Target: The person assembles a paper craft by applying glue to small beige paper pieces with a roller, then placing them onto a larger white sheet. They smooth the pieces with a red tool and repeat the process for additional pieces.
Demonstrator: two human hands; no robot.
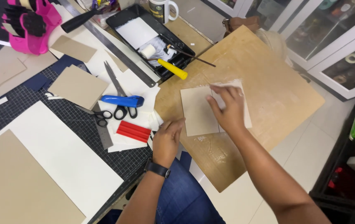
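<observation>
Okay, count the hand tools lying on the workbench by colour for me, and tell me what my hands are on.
Blue cutter: 1
Black scissors: 1
Red block: 1
Yellow-handled roller: 1
Total: 4
Right hand presses the paper sheet onto the card square; left hand rests beside it.

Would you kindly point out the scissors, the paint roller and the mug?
scissors (pixel 115 85), head view, on the blades.
paint roller (pixel 172 69), head view, on the yellow handle.
mug (pixel 159 9), head view, on its side wall.

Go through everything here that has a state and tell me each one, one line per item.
Right hand: open, flat on the white sheet.
Left hand: fingers curled, at the grey board edge.
Grey board: flat on the wooden board.
Scissors: closed, lying flat.
Paint tray: holds a roller.
Mug: upright.
</observation>
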